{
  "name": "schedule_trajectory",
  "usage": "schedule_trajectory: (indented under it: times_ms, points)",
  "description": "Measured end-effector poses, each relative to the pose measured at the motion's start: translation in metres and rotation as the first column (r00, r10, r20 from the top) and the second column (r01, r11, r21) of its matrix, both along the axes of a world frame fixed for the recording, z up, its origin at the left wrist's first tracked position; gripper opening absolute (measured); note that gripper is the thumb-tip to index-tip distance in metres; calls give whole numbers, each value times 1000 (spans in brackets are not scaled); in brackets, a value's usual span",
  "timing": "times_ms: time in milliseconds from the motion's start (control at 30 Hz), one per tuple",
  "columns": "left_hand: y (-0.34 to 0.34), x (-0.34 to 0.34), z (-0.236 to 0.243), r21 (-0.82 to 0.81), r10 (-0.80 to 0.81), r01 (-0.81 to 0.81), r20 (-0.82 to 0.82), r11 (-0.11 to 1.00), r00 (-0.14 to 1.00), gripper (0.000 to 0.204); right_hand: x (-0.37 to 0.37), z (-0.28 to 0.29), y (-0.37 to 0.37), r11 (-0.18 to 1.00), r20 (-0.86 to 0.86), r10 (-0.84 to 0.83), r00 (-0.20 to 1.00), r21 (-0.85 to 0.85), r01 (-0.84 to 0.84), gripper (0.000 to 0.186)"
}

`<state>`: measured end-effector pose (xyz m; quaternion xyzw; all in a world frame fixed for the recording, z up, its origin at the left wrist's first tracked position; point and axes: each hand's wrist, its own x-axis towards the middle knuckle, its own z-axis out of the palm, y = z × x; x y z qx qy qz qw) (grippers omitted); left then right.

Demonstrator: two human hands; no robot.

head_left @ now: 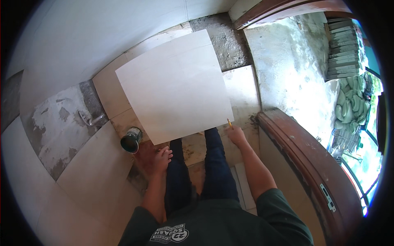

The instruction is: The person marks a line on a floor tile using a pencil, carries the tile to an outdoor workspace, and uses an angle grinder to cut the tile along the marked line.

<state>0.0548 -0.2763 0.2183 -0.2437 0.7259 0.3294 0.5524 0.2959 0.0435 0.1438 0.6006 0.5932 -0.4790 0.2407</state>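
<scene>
A large white square tile [176, 88] lies in front of my knees, turned slightly, over the tiled floor. My right hand [235, 135] is by its near right corner, closed around a yellow pencil [230, 123] whose tip points at that corner. My left hand [163, 157] is beside my left knee, close to the tile's near left corner. Its fingers are loosely bent and apart, with nothing visible in them. Just left of that corner, a dark bucket [131, 140] is tilted with its mouth toward me.
A brown wooden door frame [303, 156] runs along my right. Rough cement [223, 41] shows beyond the tile. At left, a pipe fitting [91, 119] protrudes from a bare patch in the tiled wall. Through the doorway stand stacked tiles [344, 49] and filled sacks [351, 100].
</scene>
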Motion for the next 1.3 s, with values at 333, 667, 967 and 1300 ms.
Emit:
schedule_trajectory:
  times_ms: [333,667,967,1300]
  points:
    - [3,-7,-2,-13,-21,21,-11,1000,1000,41,0,-5,11,971,-118,173,978,187,-149,44]
    - [-3,-9,-3,-13,-12,12,9,1000,1000,40,-25,28,17,943,-36,-209,977,-271,192,34]
    - [-9,-7,-12,-18,2,-2,7,1000,1000,40,-30,24,5,957,-51,-216,975,-207,201,31]
    - [-8,-10,-7,-20,-5,5,-9,1000,1000,38,-21,11,5,993,-19,-42,999,-107,40,33]
